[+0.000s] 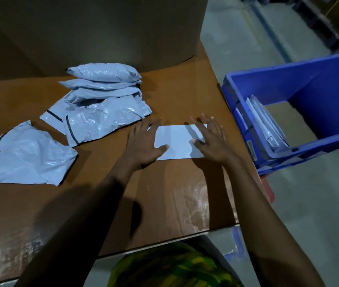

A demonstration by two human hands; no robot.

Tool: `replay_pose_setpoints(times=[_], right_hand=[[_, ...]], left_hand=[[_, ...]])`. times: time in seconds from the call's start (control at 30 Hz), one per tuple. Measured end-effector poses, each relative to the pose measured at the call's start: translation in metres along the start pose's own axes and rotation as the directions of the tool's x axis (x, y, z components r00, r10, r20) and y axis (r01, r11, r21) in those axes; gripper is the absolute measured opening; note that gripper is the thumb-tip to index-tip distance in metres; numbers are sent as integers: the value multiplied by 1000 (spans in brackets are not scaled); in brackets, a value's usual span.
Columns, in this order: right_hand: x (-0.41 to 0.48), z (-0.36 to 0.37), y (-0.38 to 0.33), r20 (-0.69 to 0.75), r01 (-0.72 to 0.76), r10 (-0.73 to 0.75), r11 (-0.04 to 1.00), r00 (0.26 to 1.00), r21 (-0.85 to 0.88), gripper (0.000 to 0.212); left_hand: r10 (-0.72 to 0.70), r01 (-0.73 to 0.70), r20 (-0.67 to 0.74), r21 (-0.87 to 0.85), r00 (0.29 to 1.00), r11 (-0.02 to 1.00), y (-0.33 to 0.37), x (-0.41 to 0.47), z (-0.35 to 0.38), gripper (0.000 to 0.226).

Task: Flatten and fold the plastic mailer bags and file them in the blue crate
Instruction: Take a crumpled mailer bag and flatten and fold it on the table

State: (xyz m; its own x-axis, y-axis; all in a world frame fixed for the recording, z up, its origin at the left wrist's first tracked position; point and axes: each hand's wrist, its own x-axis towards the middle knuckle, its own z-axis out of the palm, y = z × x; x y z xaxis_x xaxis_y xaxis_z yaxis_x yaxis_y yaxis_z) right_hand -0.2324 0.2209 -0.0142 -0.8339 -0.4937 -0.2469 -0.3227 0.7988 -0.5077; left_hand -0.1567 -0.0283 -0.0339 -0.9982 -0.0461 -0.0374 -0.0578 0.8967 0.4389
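A folded mailer bag is held flat on the brown table by 2 hands. The left hand is laid on its left end and the right hand on its right end, both with fingers straight and spread. Just right of the right hand, the blue crate is seen, with flattened bags stood inside. Beyond the left hand, a pile of unfolded bags is heaped, and 1 crumpled bag is seen farther left.
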Motion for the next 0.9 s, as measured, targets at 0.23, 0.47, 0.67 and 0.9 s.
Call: replay_pose_setpoints(times=[0.23,0.47,0.67,0.9], right_hand=[[22,-43,-14,177,29,20,963,984,-267,99],[39,-49,-17,189,-80,105,987,976,-137,75],[14,-68,-7,-226,52,-24,991,974,122,13],[-40,-33,9,-672,313,-225,950,706,11,27]], left_hand=[[-56,33,215,113,975,993,6,25,-31,86],[-104,102,259,22,960,995,16,34,-43,74],[2,2,-173,28,985,1000,28,22,-69,24],[175,-172,-492,51,853,984,24,-31,-38,17]])
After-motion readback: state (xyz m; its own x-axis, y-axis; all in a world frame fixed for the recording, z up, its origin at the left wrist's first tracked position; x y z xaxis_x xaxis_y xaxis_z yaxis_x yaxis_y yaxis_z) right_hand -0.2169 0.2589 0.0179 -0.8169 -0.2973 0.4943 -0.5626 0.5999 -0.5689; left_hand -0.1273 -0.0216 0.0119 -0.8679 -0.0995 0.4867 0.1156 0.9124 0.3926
